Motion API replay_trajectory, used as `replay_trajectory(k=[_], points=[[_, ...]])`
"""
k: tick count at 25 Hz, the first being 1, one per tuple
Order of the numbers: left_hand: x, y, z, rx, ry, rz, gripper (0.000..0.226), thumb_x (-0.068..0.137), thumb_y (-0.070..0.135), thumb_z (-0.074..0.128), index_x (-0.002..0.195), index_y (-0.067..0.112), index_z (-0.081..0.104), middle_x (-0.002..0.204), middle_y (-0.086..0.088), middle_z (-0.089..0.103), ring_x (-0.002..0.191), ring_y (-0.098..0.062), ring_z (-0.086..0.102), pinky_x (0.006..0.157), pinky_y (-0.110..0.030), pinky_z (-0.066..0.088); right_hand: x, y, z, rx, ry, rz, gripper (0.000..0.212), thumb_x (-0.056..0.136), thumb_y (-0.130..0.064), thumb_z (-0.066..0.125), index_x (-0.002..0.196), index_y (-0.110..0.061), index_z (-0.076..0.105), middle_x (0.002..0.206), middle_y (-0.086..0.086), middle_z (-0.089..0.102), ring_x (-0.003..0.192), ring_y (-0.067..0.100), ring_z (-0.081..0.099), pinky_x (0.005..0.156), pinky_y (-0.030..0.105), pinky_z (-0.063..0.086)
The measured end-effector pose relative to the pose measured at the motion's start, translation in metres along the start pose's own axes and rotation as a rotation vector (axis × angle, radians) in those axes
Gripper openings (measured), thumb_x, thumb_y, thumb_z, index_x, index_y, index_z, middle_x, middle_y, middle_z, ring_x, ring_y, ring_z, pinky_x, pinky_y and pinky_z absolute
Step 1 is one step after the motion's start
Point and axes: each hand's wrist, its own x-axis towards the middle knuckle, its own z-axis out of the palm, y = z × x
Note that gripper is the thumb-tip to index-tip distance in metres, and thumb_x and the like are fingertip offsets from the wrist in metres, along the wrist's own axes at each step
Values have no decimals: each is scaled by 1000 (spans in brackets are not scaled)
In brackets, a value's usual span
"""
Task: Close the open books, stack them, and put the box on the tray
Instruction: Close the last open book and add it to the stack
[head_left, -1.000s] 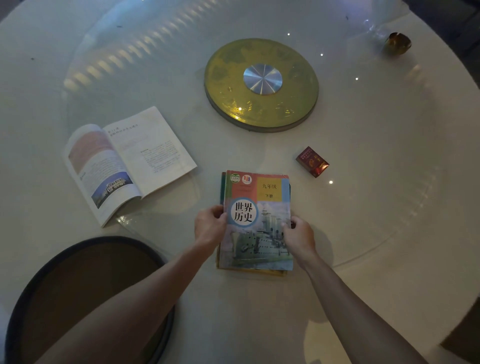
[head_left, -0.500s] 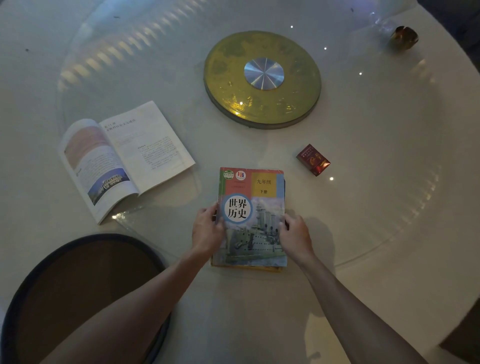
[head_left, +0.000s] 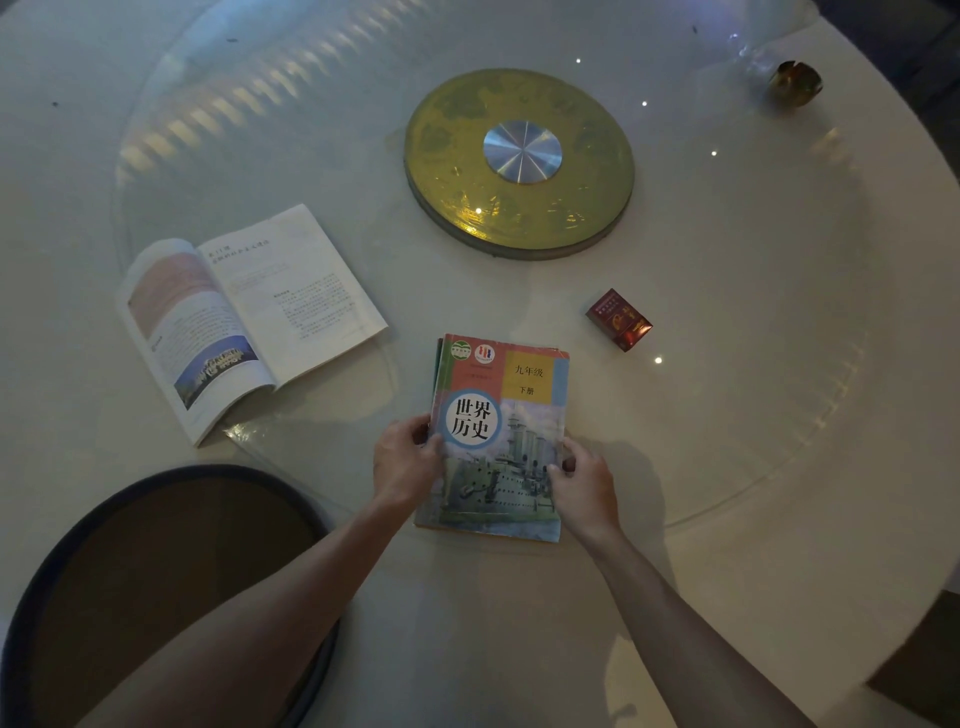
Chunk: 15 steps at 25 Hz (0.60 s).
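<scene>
A closed history textbook (head_left: 506, 415) with a warship on its cover lies on top of another closed book, whose green edge shows at the left. My left hand (head_left: 402, 460) grips the stack's left edge and my right hand (head_left: 582, 480) grips its right edge. An open book (head_left: 249, 312) lies face up to the left on the glass. A small red box (head_left: 619, 319) sits to the right of the stack. The round dark-rimmed brown tray (head_left: 171, 561) is at the lower left, partly behind my left forearm.
A gold disc with a silver hub (head_left: 519, 161) marks the centre of the glass turntable on the round white table (head_left: 779, 467). A small golden object (head_left: 795, 83) stands at the far right edge.
The stack and both hands shifted slightly toward me and left between the earliest frame and now. The top book now sits more squarely on the one beneath.
</scene>
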Motion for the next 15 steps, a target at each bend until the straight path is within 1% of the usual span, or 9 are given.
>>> replay_trajectory(k=[2, 3, 5, 6, 8, 10, 11, 13, 15], points=[[-2, -1, -2, 12, -5, -22, 32, 92, 17, 66, 123, 20, 74, 106, -3, 77, 91, -13, 71, 80, -34, 61, 0, 0, -1, 12, -7, 1, 32, 95, -7, 62, 123, -18, 72, 99, 19, 69, 92, 33, 66, 78, 39, 55], [-4, -2, -1, 17, -6, -36, 31, 93, 18, 66, 123, 20, 74, 103, -1, 77, 85, -11, 71, 71, -28, 60, -1, 0, -2, 19, -11, -3, 30, 94, -6, 62, 118, -18, 74, 95, 19, 70, 89, 33, 66, 75, 37, 52], [-7, -1, 1, 23, 14, -90, 26, 92, 20, 66, 115, 20, 77, 86, 7, 76, 70, 0, 67, 55, -15, 51, 0, -1, -3, 90, -26, 28, 27, 93, -4, 61, 111, -17, 76, 87, 12, 73, 82, 30, 66, 68, 35, 50], [-9, -1, 1, 21, 41, -125, 24, 89, 21, 67, 110, 19, 79, 77, 11, 74, 66, 2, 66, 52, -17, 51, -1, -2, -3, 128, -34, 68, 26, 93, -5, 60, 108, -17, 77, 86, 8, 75, 82, 29, 69, 68, 37, 53], [-13, -1, 2, -12, 76, -190, 23, 83, 23, 72, 104, 19, 81, 73, 12, 74, 66, -4, 69, 62, -27, 59, 0, -1, -2, 156, -26, 141, 22, 94, -7, 60, 103, -13, 79, 90, 10, 79, 87, 32, 72, 71, 38, 56], [-16, 0, 1, -50, 70, -211, 23, 83, 23, 74, 105, 20, 81, 83, 8, 79, 72, -8, 73, 73, -35, 64, 0, -1, 0, 152, -25, 161, 20, 95, -9, 59, 100, -8, 78, 92, 18, 78, 80, 33, 69, 67, 34, 48], [-15, -1, 0, -69, 61, -208, 24, 84, 22, 74, 106, 20, 81, 87, 7, 80, 75, -8, 74, 75, -37, 64, 0, -2, 0, 144, -29, 150, 20, 96, -10, 58, 101, -4, 77, 94, 23, 76, 74, 29, 63, 65, 33, 43], [-14, -3, -1, -101, 34, -202, 24, 87, 20, 73, 109, 17, 80, 91, 5, 79, 78, -10, 74, 77, -37, 64, -1, -3, -2, 121, -53, 118, 23, 99, -12, 56, 103, 0, 74, 94, 27, 74, 72, 24, 55, 64, 33, 39], [-17, -5, -4, -44, 15, -192, 23, 89, 25, 71, 109, 17, 80, 93, 2, 80, 80, -11, 74, 75, -34, 63, -1, -4, -6, 116, -39, 106, 20, 99, -13, 56, 98, -2, 73, 85, 22, 71, 72, 25, 56, 63, 34, 38]])
